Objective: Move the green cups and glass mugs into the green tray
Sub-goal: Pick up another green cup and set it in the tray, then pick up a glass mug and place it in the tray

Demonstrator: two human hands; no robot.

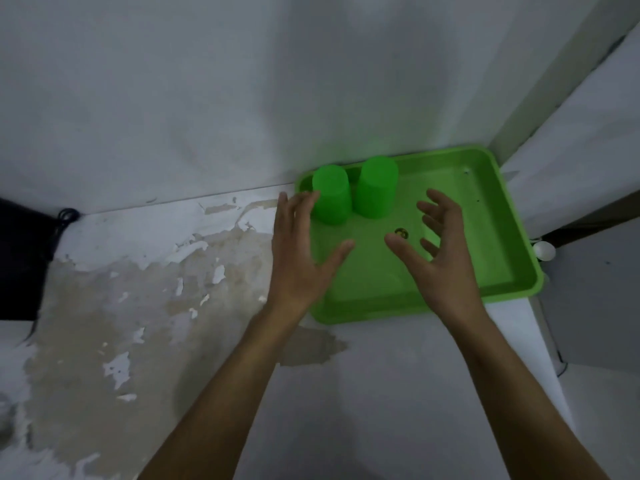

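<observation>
A green tray (502,258) lies on the surface at the right, against the wall. Two green cups stand upside down at its back left: the left cup (331,194) and the right cup (376,187), side by side. My left hand (299,251) hovers over the tray's left rim, fingers spread, fingertips just beside the left cup, holding nothing. My right hand (440,251) hovers over the middle of the tray, fingers apart and curled, empty. No glass mug is in view.
The worn surface (138,289) has peeling white paint to the left of the tray. A white wall (242,81) rises behind. A dark object (20,258) sits at the far left. A small white round thing (543,251) lies beside the tray's right rim.
</observation>
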